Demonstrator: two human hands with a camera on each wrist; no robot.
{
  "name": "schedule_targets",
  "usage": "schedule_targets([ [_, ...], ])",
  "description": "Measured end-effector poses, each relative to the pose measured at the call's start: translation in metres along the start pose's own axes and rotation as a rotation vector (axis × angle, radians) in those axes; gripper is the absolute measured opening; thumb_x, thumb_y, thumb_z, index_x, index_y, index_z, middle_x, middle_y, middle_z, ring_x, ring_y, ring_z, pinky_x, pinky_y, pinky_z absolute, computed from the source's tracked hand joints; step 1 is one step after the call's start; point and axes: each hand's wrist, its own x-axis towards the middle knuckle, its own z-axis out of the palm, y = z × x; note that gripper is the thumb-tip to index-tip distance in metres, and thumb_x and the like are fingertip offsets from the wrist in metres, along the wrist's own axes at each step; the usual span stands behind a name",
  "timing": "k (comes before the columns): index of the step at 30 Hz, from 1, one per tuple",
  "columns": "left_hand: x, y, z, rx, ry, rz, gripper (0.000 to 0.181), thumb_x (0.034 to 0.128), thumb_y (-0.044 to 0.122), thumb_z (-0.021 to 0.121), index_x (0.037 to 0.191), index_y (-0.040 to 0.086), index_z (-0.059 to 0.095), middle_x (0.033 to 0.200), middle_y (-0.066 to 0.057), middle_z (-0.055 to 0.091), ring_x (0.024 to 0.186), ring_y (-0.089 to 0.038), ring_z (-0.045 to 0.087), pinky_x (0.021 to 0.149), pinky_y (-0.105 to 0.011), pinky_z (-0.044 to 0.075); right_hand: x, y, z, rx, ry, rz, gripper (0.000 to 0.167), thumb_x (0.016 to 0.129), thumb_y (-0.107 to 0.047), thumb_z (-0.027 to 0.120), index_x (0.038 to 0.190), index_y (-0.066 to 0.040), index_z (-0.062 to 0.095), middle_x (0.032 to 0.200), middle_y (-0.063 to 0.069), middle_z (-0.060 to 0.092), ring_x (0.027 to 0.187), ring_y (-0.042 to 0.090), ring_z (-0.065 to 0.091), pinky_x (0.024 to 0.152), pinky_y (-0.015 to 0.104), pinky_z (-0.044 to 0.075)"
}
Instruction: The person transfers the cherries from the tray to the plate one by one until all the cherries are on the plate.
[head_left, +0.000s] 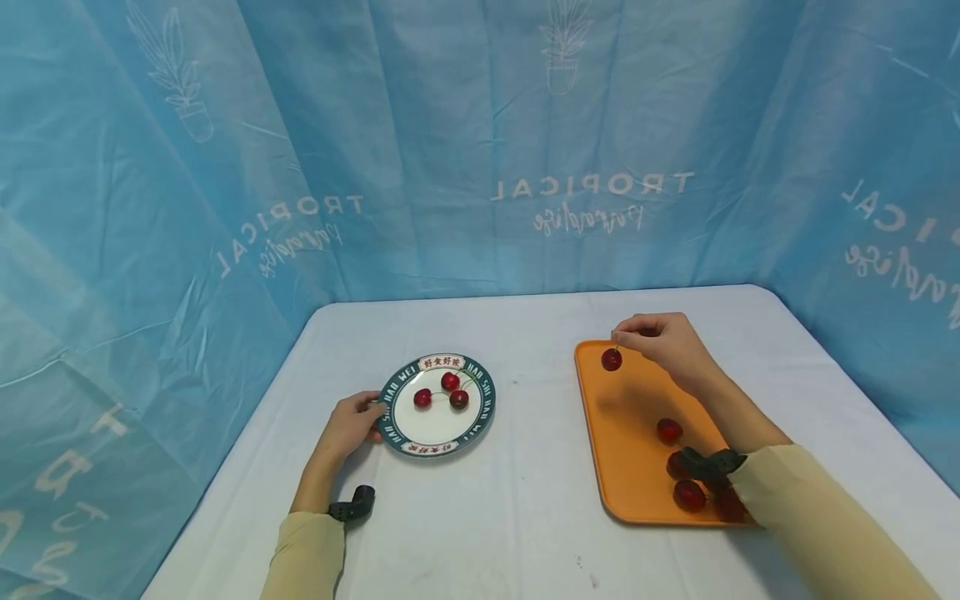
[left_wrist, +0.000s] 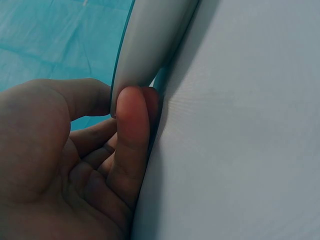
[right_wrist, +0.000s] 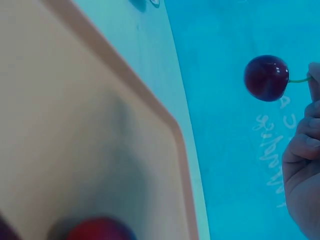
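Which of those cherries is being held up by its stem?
The cherry dangling from the right hand above the orange tray. That hand pinches its stem; the other cherries lie on the plate or in that tray.

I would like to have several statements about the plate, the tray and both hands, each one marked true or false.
1. The right hand pinches a cherry by its stem. True.
2. The left hand grips the rim of the plate. True.
3. The plate holds five cherries. False: three cherries lie on it.
4. The held cherry lies on the plate. False: it hangs above the orange tray.
5. More cherries lie in the tray. True.
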Motion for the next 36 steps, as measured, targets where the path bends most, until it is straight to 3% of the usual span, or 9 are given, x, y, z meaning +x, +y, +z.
schedule_targets([
  [8, -0.001, 0.002, -0.001, -0.009, -0.001, 0.005, 0.048, 0.093, 0.025, 0.056, 0.134, 0.0, 0.052, 0.109, -0.015, 0.062, 0.092, -0.026, 0.057, 0.092, -0.045, 0.042, 0.011, -0.005, 0.019, 0.077, -0.062, -0.066, 0.034, 0.086, -0.032, 0.072, 0.099, -0.001, 0.072, 0.094, 0.012, 0.068, 0.081, 0.029, 0.048, 0.066, 0.035, 0.04],
  [18, -0.001, -0.003, -0.002, -0.018, 0.012, 0.018, 0.046, 0.0931, 0.024, 0.056, 0.133, 0.0, 0.053, 0.11, -0.014, 0.063, 0.092, -0.025, 0.057, 0.093, -0.046, 0.041, 0.024, -0.009, 0.04, 0.153, -0.109, 0.016, 0.034, 0.085, -0.036, 0.073, 0.1, -0.005, 0.072, 0.105, 0.012, 0.066, 0.105, 0.029, 0.054, 0.093, 0.056, 0.035],
  [25, -0.005, -0.001, 0.003, -0.022, -0.003, 0.015, 0.047, 0.0929, 0.023, 0.056, 0.133, 0.0, 0.053, 0.108, -0.014, 0.064, 0.087, -0.023, 0.058, 0.089, -0.043, 0.042, 0.028, -0.004, 0.051, 0.179, -0.105, 0.053, 0.036, 0.084, -0.036, 0.074, 0.099, -0.004, 0.072, 0.106, 0.01, 0.066, 0.104, 0.029, 0.053, 0.092, 0.053, 0.037],
  [31, -0.001, -0.003, 0.005, -0.01, 0.013, 0.027, 0.046, 0.0929, 0.024, 0.056, 0.132, 0.001, 0.054, 0.11, -0.013, 0.064, 0.086, -0.021, 0.058, 0.089, -0.044, 0.043, 0.033, -0.005, 0.064, 0.233, -0.116, 0.046, 0.038, 0.083, -0.034, 0.075, 0.1, -0.001, 0.071, 0.106, 0.012, 0.066, 0.105, 0.03, 0.051, 0.094, 0.058, 0.035],
  [36, 0.002, -0.005, 0.002, -0.011, 0.02, 0.028, 0.046, 0.0929, 0.024, 0.056, 0.133, 0.001, 0.054, 0.112, -0.013, 0.064, 0.089, -0.023, 0.057, 0.09, -0.043, 0.042, 0.042, -0.006, 0.077, 0.217, -0.115, 0.05, 0.037, 0.082, -0.037, 0.075, 0.099, -0.004, 0.073, 0.106, 0.011, 0.066, 0.103, 0.029, 0.051, 0.092, 0.057, 0.037],
])
